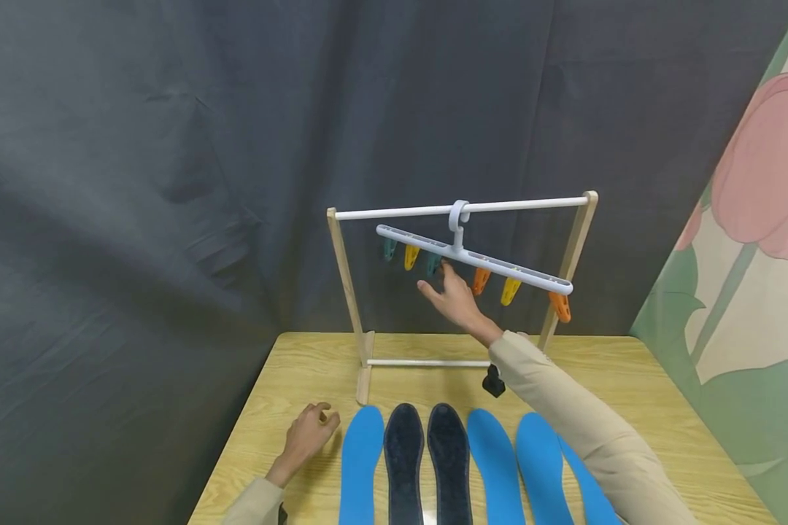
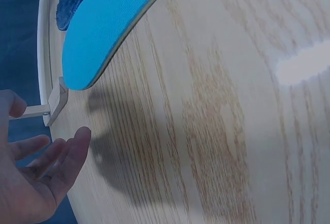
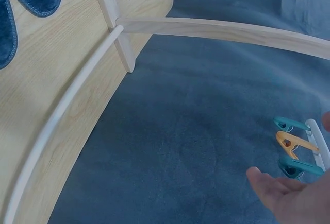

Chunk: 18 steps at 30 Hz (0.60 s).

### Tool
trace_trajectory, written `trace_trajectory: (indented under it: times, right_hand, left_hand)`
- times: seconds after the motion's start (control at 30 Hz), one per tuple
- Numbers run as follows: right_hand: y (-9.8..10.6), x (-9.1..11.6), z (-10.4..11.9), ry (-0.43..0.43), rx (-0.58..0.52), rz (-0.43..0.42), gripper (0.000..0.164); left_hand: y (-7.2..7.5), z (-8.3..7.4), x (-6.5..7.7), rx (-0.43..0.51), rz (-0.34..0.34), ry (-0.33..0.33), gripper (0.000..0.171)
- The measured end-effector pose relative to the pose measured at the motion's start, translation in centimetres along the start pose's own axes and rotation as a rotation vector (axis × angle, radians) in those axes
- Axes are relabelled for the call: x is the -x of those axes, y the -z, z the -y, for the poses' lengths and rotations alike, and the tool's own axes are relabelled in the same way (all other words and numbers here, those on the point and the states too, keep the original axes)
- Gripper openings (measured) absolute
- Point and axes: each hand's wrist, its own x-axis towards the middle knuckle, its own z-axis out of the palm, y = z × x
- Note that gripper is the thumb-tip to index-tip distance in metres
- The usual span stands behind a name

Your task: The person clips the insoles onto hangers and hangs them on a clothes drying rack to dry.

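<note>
A pale blue clip hanger (image 1: pixel 492 264) hangs by its hook from the white top bar, tilted down to the right. My right hand (image 1: pixel 458 297) is raised just below its middle, thumb spread out to the left and fingertips right at a teal clip (image 1: pixel 433 264). In the right wrist view the thumb stands apart from that teal clip (image 3: pixel 299 167), next to a yellow clip (image 3: pixel 290 142). Low over the table, my left hand (image 1: pixel 307 439) holds nothing, its fingers loosely bent. Beside it lies a blue insole (image 1: pixel 361 467); the left wrist view shows that insole (image 2: pixel 116 28) too.
Two dark fuzzy insoles (image 1: pixel 403 459) and more blue insoles (image 1: pixel 495 467) lie in a row along the front of the table (image 1: pixel 315 357). A wooden rack (image 1: pixel 346 277) stands behind them, with a lower white bar (image 1: pixel 427 362). Orange clips (image 1: pixel 481 280) hang on the hanger's right half.
</note>
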Motion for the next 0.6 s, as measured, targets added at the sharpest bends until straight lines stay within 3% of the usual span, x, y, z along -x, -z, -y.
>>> trace_trajectory:
  times: [0.6]
  right_hand:
    - [-0.23, 0.03, 0.49, 0.004, -0.001, -0.017, 0.075]
  left_hand:
    - [-0.64, -0.26, 0.5, 0.009, 0.014, -0.023, 0.038]
